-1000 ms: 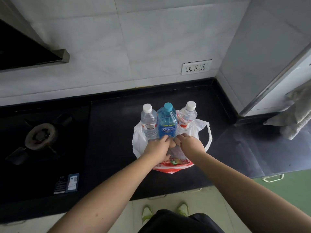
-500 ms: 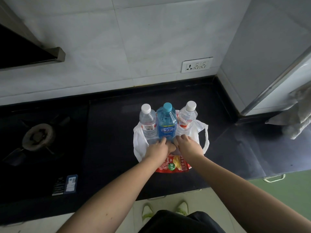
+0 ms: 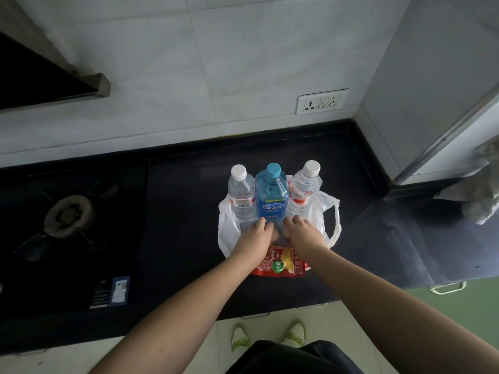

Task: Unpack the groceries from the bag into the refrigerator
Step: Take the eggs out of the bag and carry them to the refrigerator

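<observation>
I see three bottles (image 3: 270, 195) standing in the bag (image 3: 321, 211) on the surface (image 3: 183, 211), burner (image 3: 67, 215) left, snack packet (image 3: 280, 263) nearest me.

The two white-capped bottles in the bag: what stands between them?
In the head view, a blue bottle with a blue cap stands upright between the left clear bottle and the right one.

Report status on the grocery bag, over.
Both hands, left and right, down in the bag, grip hidden. Three bottles upright inside, snack pack at front. Nothing out yet.
</observation>
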Demonstrator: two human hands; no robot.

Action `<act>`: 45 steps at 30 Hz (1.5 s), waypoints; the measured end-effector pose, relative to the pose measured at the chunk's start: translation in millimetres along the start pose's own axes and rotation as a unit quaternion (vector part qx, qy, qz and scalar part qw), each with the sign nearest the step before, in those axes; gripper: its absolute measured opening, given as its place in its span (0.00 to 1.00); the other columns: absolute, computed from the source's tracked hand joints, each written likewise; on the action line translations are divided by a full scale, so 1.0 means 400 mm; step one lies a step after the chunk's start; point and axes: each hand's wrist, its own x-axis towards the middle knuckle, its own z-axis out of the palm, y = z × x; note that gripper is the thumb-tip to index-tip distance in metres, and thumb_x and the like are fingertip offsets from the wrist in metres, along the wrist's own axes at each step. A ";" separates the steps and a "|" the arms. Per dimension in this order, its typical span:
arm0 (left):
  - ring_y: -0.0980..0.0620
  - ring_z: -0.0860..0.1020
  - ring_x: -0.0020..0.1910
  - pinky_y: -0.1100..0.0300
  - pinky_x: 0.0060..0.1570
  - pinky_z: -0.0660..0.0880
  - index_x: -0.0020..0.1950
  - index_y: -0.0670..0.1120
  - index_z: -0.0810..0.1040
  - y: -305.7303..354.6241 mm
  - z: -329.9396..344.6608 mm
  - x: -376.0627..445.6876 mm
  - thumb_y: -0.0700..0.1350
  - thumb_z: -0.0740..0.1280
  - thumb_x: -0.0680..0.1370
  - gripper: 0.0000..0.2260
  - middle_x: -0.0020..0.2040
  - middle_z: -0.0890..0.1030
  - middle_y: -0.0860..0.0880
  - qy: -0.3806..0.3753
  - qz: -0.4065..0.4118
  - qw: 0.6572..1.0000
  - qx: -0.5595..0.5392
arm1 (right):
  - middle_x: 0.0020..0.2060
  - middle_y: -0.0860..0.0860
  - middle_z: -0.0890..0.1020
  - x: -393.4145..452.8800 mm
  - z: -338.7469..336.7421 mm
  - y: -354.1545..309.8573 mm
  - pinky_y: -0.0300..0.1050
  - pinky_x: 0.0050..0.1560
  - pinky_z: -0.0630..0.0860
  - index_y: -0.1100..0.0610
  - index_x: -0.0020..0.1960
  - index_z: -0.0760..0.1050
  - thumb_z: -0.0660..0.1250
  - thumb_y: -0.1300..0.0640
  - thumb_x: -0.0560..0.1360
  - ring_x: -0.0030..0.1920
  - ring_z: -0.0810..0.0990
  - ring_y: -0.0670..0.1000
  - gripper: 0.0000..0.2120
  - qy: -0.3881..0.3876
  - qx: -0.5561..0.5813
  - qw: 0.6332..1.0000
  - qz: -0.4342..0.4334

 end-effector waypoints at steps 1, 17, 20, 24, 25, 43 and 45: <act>0.42 0.73 0.61 0.52 0.55 0.74 0.69 0.43 0.67 -0.006 -0.005 -0.005 0.37 0.64 0.79 0.19 0.66 0.68 0.44 0.014 0.002 1.000 -0.015 | 0.62 0.55 0.71 0.000 0.000 0.002 0.50 0.53 0.77 0.54 0.68 0.62 0.67 0.58 0.75 0.60 0.74 0.57 0.24 0.000 0.003 1.000 -0.001; 0.51 0.80 0.58 0.48 0.59 0.77 0.64 0.61 0.74 -0.058 -0.202 -0.184 0.52 0.72 0.75 0.18 0.62 0.76 0.54 0.049 -0.106 0.816 -0.566 | 0.56 0.55 0.79 -0.203 -0.199 -0.020 0.45 0.52 0.80 0.49 0.62 0.74 0.68 0.55 0.76 0.55 0.81 0.52 0.15 0.018 0.650 0.757 0.057; 0.46 0.83 0.54 0.51 0.57 0.78 0.64 0.54 0.76 -0.056 -0.244 -0.209 0.43 0.69 0.77 0.16 0.64 0.75 0.43 0.007 -0.099 0.654 -0.750 | 0.60 0.59 0.77 -0.237 -0.206 -0.041 0.45 0.51 0.80 0.55 0.64 0.73 0.63 0.58 0.78 0.57 0.80 0.56 0.14 -0.009 0.830 0.555 0.059; 0.45 0.83 0.50 0.56 0.50 0.81 0.67 0.46 0.74 -0.054 -0.301 -0.239 0.42 0.65 0.79 0.16 0.58 0.78 0.40 -0.033 -0.096 0.530 -0.842 | 0.60 0.64 0.77 -0.256 -0.210 -0.092 0.45 0.46 0.81 0.60 0.67 0.67 0.59 0.59 0.80 0.53 0.82 0.57 0.16 -0.021 0.921 0.376 0.094; 0.44 0.83 0.50 0.56 0.49 0.81 0.67 0.45 0.74 -0.056 -0.310 -0.249 0.44 0.65 0.78 0.17 0.56 0.79 0.40 -0.037 -0.095 0.510 -0.854 | 0.59 0.64 0.77 -0.262 -0.213 -0.103 0.46 0.46 0.81 0.60 0.67 0.67 0.59 0.59 0.79 0.53 0.82 0.57 0.17 -0.027 0.930 0.352 0.099; 0.48 0.80 0.43 0.61 0.38 0.78 0.59 0.44 0.78 -0.167 -0.412 -0.432 0.48 0.66 0.77 0.13 0.50 0.81 0.40 0.043 -0.039 0.468 -0.882 | 0.45 0.55 0.81 -0.335 -0.279 -0.370 0.42 0.40 0.81 0.57 0.51 0.77 0.67 0.55 0.73 0.44 0.82 0.51 0.09 -0.016 0.928 0.371 0.031; 0.49 0.80 0.43 0.60 0.39 0.78 0.58 0.44 0.77 -0.176 -0.412 -0.453 0.47 0.65 0.77 0.12 0.49 0.81 0.41 0.066 -0.038 0.476 -0.876 | 0.44 0.55 0.81 -0.339 -0.282 -0.390 0.41 0.36 0.80 0.56 0.49 0.76 0.65 0.55 0.74 0.43 0.82 0.51 0.07 -0.019 0.920 0.390 0.033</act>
